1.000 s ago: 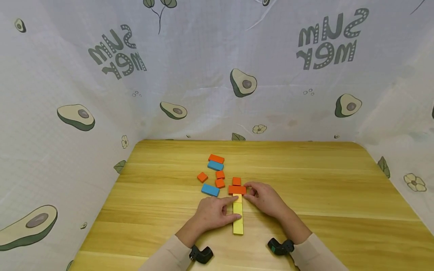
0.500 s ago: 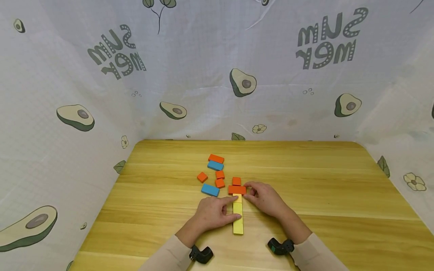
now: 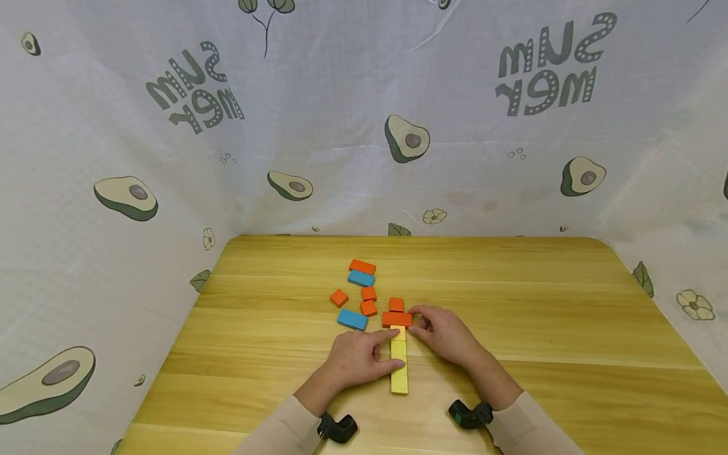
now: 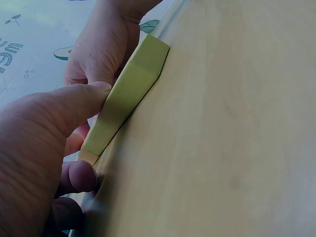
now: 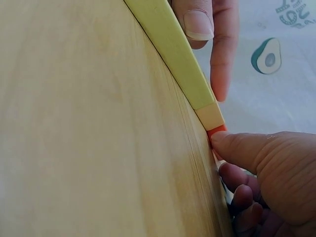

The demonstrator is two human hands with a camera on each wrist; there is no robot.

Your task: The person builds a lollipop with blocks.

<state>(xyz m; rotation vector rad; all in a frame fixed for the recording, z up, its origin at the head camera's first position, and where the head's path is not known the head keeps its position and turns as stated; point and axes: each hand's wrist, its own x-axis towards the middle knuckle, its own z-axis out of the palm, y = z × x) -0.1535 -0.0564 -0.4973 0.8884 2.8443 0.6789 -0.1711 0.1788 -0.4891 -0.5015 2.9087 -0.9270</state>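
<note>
In the head view, a long yellow block [image 3: 400,378] lies end to end with a small pale-orange block [image 3: 401,335]. Across their far end sits an orange-red rectangular block [image 3: 396,319], with an orange-red square block [image 3: 396,304] beyond it. My left hand [image 3: 355,359] rests its extended index fingertip on the pale-orange block and its thumb on the yellow one. At the right end of the orange-red rectangular block, my right hand [image 3: 446,333] pinches with thumb and index finger. The right wrist view shows the right thumb [image 5: 242,147] against that block; the index fingertip is hidden there.
Left of the row lie several loose blocks: a blue one [image 3: 352,319], another blue one [image 3: 361,278], a long orange-red one [image 3: 362,266] and orange-red squares [image 3: 339,297]. The wooden table [image 3: 540,303] meets a printed cloth [image 3: 341,126] at its back and sides.
</note>
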